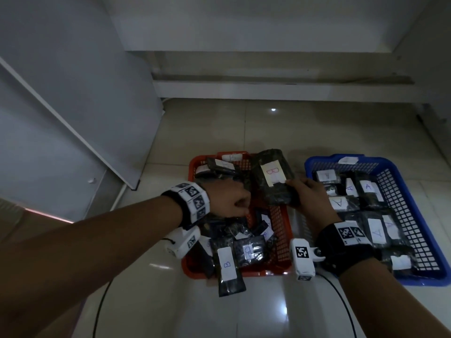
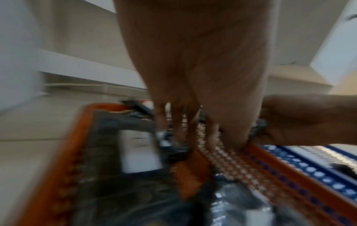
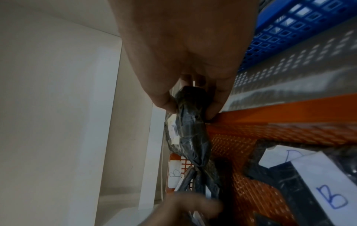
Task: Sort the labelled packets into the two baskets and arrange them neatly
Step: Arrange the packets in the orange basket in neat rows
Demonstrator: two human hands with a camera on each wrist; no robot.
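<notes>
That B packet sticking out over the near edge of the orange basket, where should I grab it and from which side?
Take the B packet by its near end, which hangs past the orange basket's front rim, coming from your side. That end is free, with floor beneath it, so thumb and fingers could probably pinch it top and bottom. Its far end lies among other packets. The left hand is nearer.

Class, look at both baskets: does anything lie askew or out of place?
Yes. A B packet sticks out over the red basket's near rim, and its other packets lie jumbled, unlike the blue basket's.
</notes>
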